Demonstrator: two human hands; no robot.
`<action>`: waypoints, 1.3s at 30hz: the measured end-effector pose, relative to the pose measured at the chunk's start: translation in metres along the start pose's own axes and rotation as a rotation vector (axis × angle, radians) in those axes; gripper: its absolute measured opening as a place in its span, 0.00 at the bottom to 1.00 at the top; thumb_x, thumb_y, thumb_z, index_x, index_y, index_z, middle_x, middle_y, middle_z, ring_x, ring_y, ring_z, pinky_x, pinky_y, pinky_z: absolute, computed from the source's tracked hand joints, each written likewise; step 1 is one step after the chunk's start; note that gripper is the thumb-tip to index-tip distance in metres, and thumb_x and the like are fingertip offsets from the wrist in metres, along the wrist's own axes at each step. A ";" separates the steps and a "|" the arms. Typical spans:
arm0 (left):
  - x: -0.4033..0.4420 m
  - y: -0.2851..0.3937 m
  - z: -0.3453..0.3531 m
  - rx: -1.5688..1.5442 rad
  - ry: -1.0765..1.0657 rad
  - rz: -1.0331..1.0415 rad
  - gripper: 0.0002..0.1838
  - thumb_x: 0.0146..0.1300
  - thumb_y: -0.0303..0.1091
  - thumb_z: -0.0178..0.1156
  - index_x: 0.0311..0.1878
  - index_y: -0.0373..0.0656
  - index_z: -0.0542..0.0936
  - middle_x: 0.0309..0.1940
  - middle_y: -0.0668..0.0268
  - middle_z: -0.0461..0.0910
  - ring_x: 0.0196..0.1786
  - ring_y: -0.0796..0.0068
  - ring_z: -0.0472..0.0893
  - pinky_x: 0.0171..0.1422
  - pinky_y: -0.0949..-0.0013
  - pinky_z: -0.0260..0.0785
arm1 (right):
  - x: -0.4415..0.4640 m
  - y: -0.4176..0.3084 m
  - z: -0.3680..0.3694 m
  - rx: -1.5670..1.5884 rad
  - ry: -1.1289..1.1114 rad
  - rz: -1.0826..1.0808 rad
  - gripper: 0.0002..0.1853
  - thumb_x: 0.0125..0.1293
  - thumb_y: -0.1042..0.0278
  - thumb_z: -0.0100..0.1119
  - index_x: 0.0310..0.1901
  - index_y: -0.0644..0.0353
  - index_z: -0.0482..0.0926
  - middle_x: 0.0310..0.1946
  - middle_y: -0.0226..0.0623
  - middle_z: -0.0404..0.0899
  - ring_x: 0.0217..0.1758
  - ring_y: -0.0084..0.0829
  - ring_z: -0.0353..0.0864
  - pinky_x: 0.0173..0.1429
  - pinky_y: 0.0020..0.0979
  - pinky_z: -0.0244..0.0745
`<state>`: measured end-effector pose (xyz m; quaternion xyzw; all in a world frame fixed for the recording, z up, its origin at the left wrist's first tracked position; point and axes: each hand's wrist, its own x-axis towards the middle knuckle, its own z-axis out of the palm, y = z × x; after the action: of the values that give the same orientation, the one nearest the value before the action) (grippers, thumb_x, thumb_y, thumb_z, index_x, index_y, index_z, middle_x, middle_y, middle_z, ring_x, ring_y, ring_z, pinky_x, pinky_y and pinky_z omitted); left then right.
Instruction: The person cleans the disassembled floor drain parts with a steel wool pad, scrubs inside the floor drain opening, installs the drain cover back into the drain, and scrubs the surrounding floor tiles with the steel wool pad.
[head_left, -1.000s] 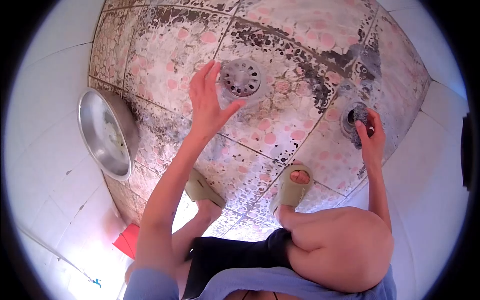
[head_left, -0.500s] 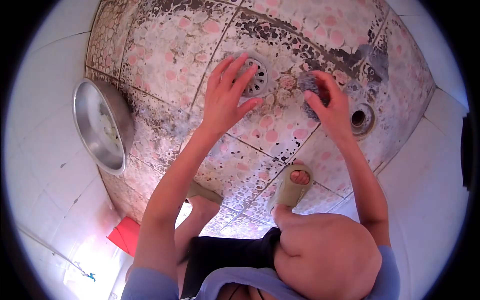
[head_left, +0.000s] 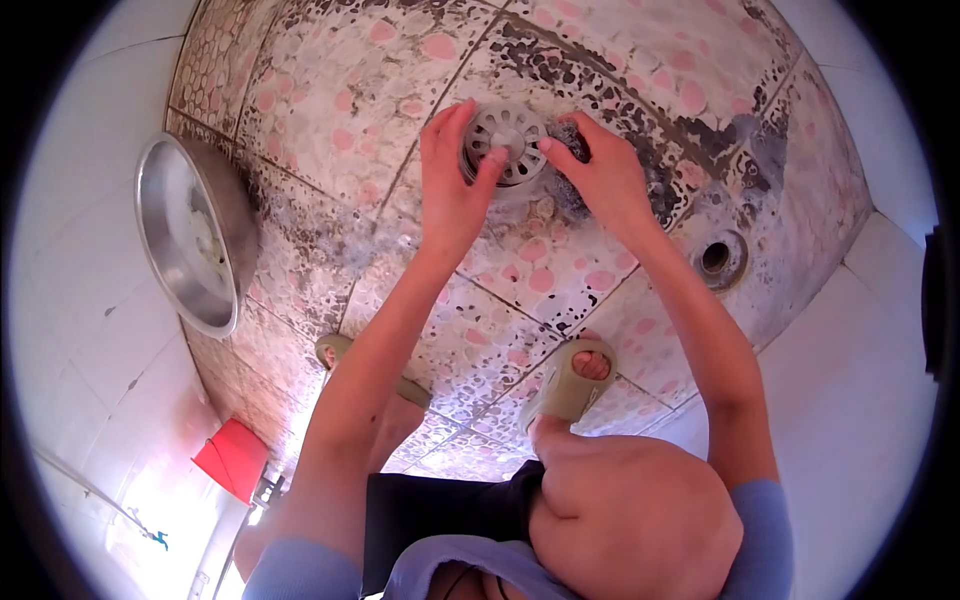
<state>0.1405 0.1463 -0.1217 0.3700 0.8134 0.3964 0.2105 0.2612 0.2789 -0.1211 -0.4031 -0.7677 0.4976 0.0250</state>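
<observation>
A round metal drain cover (head_left: 515, 120) with slots around its rim is at the upper middle of the view. My left hand (head_left: 452, 175) grips its left side, fingers at the edge and thumb across the face. The cover looks slightly raised and tilted; what lies under it is hidden. Just to its right, my right hand (head_left: 605, 180) is closed around a dark grey scouring pad (head_left: 570, 198), thumb near the cover's right edge. Part of the pad is hidden by the hand.
An open drain hole (head_left: 716, 258) is to the right in the stained pebble-pattern floor (head_left: 540, 270). A steel basin (head_left: 235, 240) leans at the left wall with something pale inside. A red bucket (head_left: 232, 460) stands lower left. Sandalled feet (head_left: 575, 385) are below.
My left hand has closed on the drain cover, which now looks lifted. My right hand has brought the scouring pad left, up to the cover's right edge.
</observation>
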 end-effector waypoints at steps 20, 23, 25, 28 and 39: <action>-0.012 -0.003 0.000 -0.565 0.035 -0.462 0.21 0.61 0.31 0.58 0.56 0.34 0.68 0.45 0.60 0.76 0.46 0.75 0.76 0.50 0.71 0.70 | 0.006 0.009 -0.001 0.030 -0.094 -0.004 0.23 0.54 0.47 0.64 0.43 0.56 0.76 0.25 0.43 0.78 0.30 0.41 0.78 0.35 0.35 0.69; -0.015 -0.005 -0.002 -0.550 0.017 -0.513 0.19 0.60 0.30 0.59 0.53 0.33 0.70 0.40 0.61 0.77 0.39 0.78 0.77 0.42 0.73 0.72 | 0.004 0.010 -0.001 0.058 -0.115 0.000 0.23 0.54 0.48 0.64 0.44 0.57 0.76 0.28 0.43 0.80 0.32 0.42 0.79 0.37 0.35 0.70; -0.014 -0.005 -0.002 -0.540 0.024 -0.545 0.17 0.60 0.30 0.59 0.49 0.33 0.71 0.36 0.63 0.78 0.34 0.80 0.76 0.37 0.75 0.71 | 0.004 0.009 0.000 0.044 -0.121 -0.001 0.24 0.54 0.49 0.64 0.45 0.58 0.77 0.29 0.44 0.80 0.33 0.42 0.80 0.38 0.36 0.71; -0.009 -0.003 -0.002 -0.516 0.020 -0.570 0.13 0.59 0.29 0.60 0.44 0.34 0.71 0.33 0.64 0.77 0.31 0.83 0.75 0.33 0.77 0.70 | 0.005 0.011 0.001 0.022 -0.109 -0.021 0.24 0.54 0.49 0.64 0.46 0.60 0.77 0.31 0.45 0.81 0.33 0.42 0.80 0.38 0.35 0.71; -0.004 -0.004 -0.013 -0.658 -0.122 -0.687 0.11 0.61 0.36 0.61 0.38 0.43 0.71 0.30 0.70 0.77 0.32 0.83 0.75 0.37 0.76 0.69 | 0.014 0.011 -0.002 0.021 -0.108 -0.084 0.22 0.55 0.49 0.62 0.44 0.59 0.78 0.25 0.47 0.78 0.31 0.43 0.78 0.38 0.37 0.69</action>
<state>0.1325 0.1353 -0.1171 0.0161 0.7063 0.5178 0.4825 0.2592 0.2914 -0.1332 -0.3429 -0.7787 0.5253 0.0085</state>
